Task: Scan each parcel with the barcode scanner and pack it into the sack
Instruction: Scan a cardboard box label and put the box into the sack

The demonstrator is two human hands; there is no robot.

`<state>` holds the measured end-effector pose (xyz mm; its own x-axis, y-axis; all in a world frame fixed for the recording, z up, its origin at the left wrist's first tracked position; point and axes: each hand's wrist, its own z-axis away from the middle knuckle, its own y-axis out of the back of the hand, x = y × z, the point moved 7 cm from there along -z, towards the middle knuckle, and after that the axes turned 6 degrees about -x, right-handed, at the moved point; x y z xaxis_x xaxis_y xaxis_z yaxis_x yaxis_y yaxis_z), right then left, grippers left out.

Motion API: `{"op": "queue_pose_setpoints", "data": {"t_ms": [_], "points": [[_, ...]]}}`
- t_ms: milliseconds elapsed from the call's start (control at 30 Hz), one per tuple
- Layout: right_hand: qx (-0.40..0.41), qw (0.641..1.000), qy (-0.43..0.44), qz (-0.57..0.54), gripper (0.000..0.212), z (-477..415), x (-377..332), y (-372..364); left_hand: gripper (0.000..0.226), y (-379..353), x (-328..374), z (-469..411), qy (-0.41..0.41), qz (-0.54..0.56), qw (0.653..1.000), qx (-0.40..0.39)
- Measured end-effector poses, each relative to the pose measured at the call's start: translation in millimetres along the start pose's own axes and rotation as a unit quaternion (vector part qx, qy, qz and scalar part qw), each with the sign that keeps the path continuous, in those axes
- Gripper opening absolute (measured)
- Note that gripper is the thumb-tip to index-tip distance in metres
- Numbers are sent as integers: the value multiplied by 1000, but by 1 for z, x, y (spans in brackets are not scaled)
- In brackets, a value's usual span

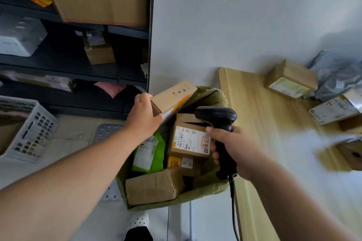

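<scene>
Parcel [174,95] over the sack [211,186], left hand [144,117] clamped on it — right hand [239,148] clamped round barcode scanner [217,115].

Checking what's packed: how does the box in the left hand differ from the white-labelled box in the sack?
The held box, gripped by the left hand, tilts over the sack rim; the labelled box lies inside. Held box: orange sticker; labelled box: white label. Both brown cardboard.

Left hand [144,117] gripping, right hand [238,148] gripping
</scene>
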<state>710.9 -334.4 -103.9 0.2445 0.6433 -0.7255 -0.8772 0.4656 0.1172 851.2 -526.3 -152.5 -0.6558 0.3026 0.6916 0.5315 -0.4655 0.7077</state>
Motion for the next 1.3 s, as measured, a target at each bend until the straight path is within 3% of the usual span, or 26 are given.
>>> {"op": "queue_pose_setpoints", "data": {"t_ms": [333,500,567,667,733,833,933,1067,1167,1300], "points": [[18,999,-37,-3,26,-46,13,-4,49,-60,-36,-36,-4,38,998,-39],[16,999,-35,27,18,-64,14,-19,48,-72,-91,-33,45,-190,975,-110],[12,999,-23,45,15,-72,11,-30,63,-77,-102,-32,35,-200,970,-131],[8,998,8,64,11,-87,8,-49,100,-82,-104,-29,6,-131,981,-145],[22,988,45,144,9,-97,3,-61,107,-78,-113,-27,24,-84,989,-119],[37,952,122,280,10,-107,-5,-85,77,-70,-151,-27,114,-66,988,-80],[26,914,187,358,25,-113,-7,-108,43,-78,-188,-21,213,-76,963,-149],[-19,859,188,475,63,-126,5,-133,43,-94,-210,-18,237,-75,949,-195],[-20,835,182,519,67,-135,15,-140,41,-106,-219,-17,245,-43,947,-203],[-8,829,180,530,68,-141,18,-143,46,-121,-220,-23,255,18,947,-194]]}}
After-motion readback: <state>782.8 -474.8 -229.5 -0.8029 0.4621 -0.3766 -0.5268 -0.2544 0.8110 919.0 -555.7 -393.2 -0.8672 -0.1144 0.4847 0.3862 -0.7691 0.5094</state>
